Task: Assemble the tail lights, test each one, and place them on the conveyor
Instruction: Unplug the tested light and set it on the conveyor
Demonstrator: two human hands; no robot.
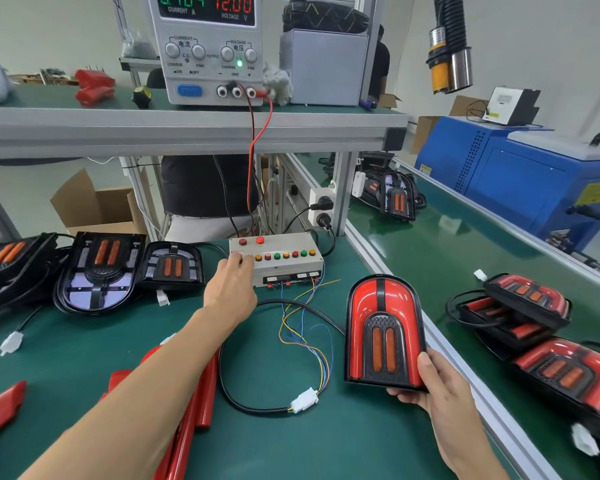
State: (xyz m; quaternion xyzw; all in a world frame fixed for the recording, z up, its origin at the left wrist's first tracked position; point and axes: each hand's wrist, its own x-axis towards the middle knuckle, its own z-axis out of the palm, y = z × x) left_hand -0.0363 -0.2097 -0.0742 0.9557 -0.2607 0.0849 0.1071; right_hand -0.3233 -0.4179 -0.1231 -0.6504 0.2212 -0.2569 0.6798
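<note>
left hand [230, 289] grip: fingers on test box [278, 261] | right hand [437, 386] grip: holding tail light [383, 332] beside conveyor [447, 258] edge

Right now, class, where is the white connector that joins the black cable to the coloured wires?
In the head view the white connector lies on the green mat, centre-bottom, between the left forearm and the red tail light held in the right hand.

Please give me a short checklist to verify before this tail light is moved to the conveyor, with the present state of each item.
1. Power supply on, showing 12.00 V: ok.
2. White connector mated to the coloured test leads: ok.
3. Left hand on the test box buttons: ok.
4. Right hand grips the tail light by its lower edge: ok.
5. Tail light lit: cannot tell.
6. Free spot on the conveyor: ok.
</note>
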